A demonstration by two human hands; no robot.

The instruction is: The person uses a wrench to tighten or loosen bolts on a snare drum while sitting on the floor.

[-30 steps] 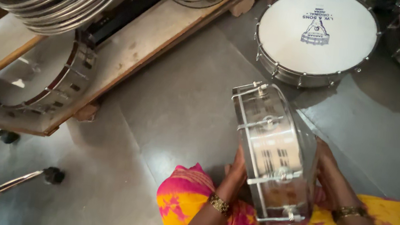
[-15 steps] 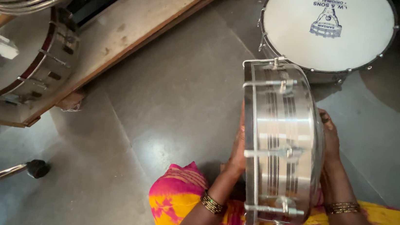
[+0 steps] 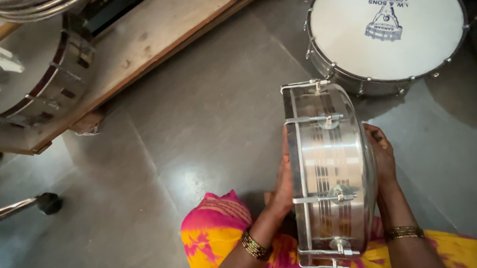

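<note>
Here the steel drum stands on edge between the two hands, above the lap in the pink and yellow cloth. The left hand lies flat and open against one face, fingers stretched up along the rim. The right hand cups the opposite face, fingers curled loosely over its edge. Beyond the hold, a white-headed drum sits on the grey floor.
</note>
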